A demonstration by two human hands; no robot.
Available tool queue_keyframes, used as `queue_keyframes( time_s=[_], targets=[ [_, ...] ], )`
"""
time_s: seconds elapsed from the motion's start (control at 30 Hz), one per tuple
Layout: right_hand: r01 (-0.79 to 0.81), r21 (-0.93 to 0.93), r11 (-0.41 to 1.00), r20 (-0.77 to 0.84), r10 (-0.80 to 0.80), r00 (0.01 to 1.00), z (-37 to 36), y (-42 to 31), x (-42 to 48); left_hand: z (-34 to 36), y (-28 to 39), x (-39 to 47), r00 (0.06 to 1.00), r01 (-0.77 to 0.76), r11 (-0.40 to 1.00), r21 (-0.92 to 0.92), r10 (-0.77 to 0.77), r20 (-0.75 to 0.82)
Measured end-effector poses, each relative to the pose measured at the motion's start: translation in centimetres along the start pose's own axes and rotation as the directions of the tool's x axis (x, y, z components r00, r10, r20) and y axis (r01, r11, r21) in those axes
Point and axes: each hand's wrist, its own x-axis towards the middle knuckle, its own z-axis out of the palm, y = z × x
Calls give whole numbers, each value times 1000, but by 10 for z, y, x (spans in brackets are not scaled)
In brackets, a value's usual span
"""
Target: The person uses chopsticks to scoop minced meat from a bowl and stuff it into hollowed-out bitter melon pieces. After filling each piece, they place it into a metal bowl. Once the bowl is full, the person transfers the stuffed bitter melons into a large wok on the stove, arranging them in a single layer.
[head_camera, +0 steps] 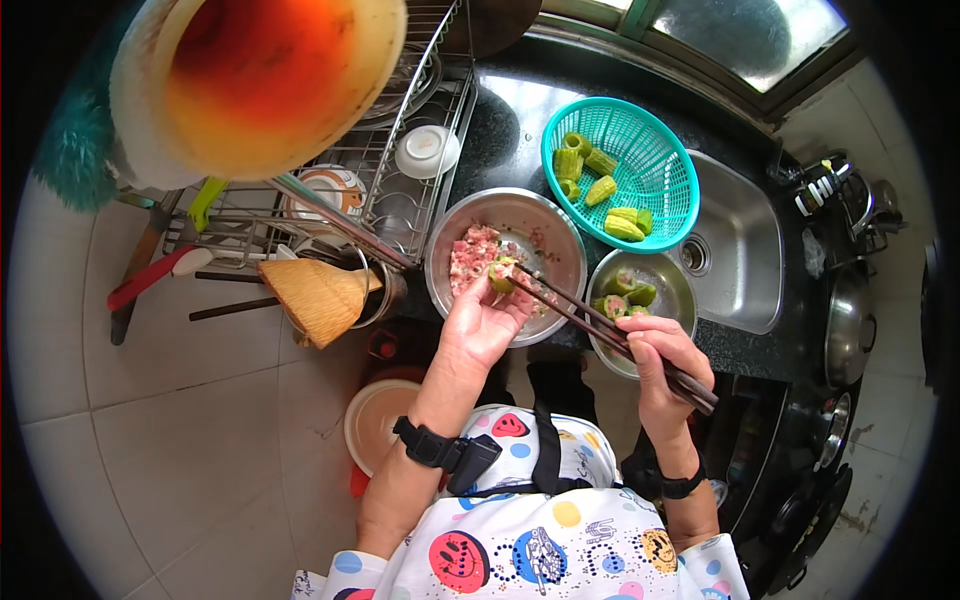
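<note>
My left hand point(484, 322) holds a short piece of green gourd point(500, 277) over a steel bowl point(574, 247) with minced meat point(472, 251) in it. My right hand point(667, 360) grips dark chopsticks point(600, 324), whose tips touch the top of the gourd piece, where some meat shows. Right of this bowl, a smaller steel bowl point(686, 289) contains several gourd pieces stuffed with meat point(615, 306). Behind it, a turquoise plastic basket point(667, 157) holds several green gourd pieces point(600, 190), at least one of them visibly hollow.
A steel sink point(750, 255) is set in the black counter point(495, 135) at right. On the left stands a wire dish rack point(450, 97) with bowls point(427, 150), and a wooden spatula point(319, 296) juts out near it. A large blurred round object point(262, 82) hangs close at upper left.
</note>
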Motion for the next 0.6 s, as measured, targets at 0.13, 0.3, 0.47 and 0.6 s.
queue_keyframes(
  time_s=[0.13, 0.3, 0.47, 0.6],
  targets=[
    [-62, 96, 993, -95, 71, 993, -2, 1, -2, 4, 1, -3, 1000, 20, 999, -31, -20, -15],
    [-136, 243, 961, -126, 170, 977, 9, 20, -6, 2, 1, -3, 1000, 23, 1000, 7, -23, -2],
    [-219, 298, 929, -120, 264, 957, 7, 31, -11, 4, 3, -5, 998, 38, 999, 19, -38, 41],
    [-235, 319, 918, -127, 287, 950, 7, 32, -12, 7, 2, -6, 999, 19, 999, 31, -20, 28]
  ],
)
